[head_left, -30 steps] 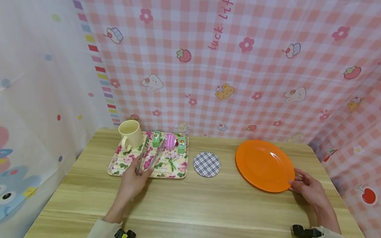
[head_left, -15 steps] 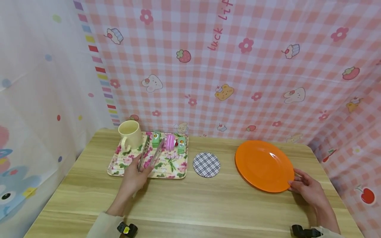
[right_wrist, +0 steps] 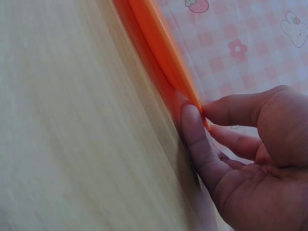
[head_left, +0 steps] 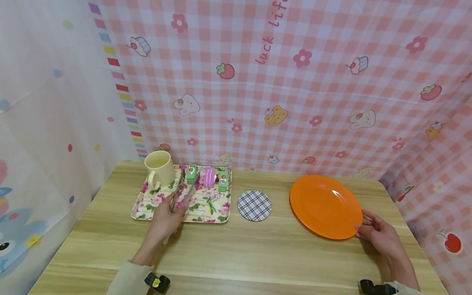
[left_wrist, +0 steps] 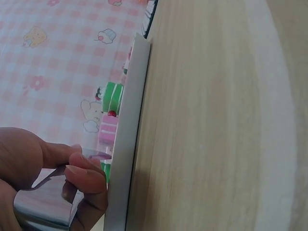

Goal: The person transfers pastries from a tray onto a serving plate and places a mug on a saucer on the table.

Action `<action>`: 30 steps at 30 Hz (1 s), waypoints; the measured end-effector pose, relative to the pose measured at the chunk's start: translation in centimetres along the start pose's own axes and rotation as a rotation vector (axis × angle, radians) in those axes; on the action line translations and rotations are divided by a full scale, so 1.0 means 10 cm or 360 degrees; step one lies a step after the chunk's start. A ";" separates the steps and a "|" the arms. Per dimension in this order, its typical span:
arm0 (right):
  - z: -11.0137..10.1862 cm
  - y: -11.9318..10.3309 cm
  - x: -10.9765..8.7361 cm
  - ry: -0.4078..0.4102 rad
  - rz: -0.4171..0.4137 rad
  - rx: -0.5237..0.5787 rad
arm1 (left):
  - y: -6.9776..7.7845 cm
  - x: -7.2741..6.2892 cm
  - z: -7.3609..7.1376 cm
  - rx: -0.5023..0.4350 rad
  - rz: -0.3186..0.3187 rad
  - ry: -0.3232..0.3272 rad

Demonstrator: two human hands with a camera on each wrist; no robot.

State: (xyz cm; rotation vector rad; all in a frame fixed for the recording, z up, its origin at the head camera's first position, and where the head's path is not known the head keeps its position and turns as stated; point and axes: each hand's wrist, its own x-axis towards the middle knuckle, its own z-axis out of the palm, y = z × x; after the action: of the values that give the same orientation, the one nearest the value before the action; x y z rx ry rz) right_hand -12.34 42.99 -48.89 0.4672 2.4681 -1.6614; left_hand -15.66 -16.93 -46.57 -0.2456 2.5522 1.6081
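Observation:
My left hand grips metal tongs over the front of a floral tray. The tongs' arms reach forward, one on each side of a green toy cake slice at the tray's back. Right of it sit a pink slice, a red cherry-like bit and a second green slice. A cream mug stands upright at the tray's back left. With thumb and fingers, my right hand pinches the near right rim of an orange plate.
A round checked coaster lies between tray and plate on the wooden table. A pink checked cloth hangs close behind the table's back edge and along the right side; a white curtain hangs at the left.
The tongs' arms have come a little closer together around the left green slice. My right hand stays at the plate's rim, and the head view has shifted slightly.

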 end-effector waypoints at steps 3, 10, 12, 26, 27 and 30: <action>0.00 0.00 0.00 0.0006 0.0001 0.0008 | 0.00 0.01 0.00 -0.0009 -0.0011 -0.0001; 0.00 0.00 0.00 0.0009 -0.0014 0.0005 | 0.00 0.01 -0.01 -0.0023 -0.0004 0.0006; 0.01 0.00 0.01 0.0008 -0.0018 -0.0003 | -0.01 0.02 -0.01 -0.0035 -0.0006 0.0004; 0.01 -0.01 -0.02 0.0014 -0.0020 -0.0018 | -0.02 0.00 -0.01 0.0018 0.0047 0.0058; 0.01 -0.01 -0.02 0.0011 -0.0021 -0.0021 | -0.02 0.00 -0.01 0.0024 0.0047 0.0057; 0.01 -0.01 -0.03 -0.0002 -0.0017 -0.0028 | -0.03 0.00 -0.01 0.0038 0.0052 0.0050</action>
State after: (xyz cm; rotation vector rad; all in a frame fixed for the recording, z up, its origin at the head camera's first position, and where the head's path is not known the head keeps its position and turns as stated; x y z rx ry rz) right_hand -12.14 42.85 -48.75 0.4511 2.4868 -1.6417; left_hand -15.58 -17.16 -46.79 -0.2300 2.6100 1.5962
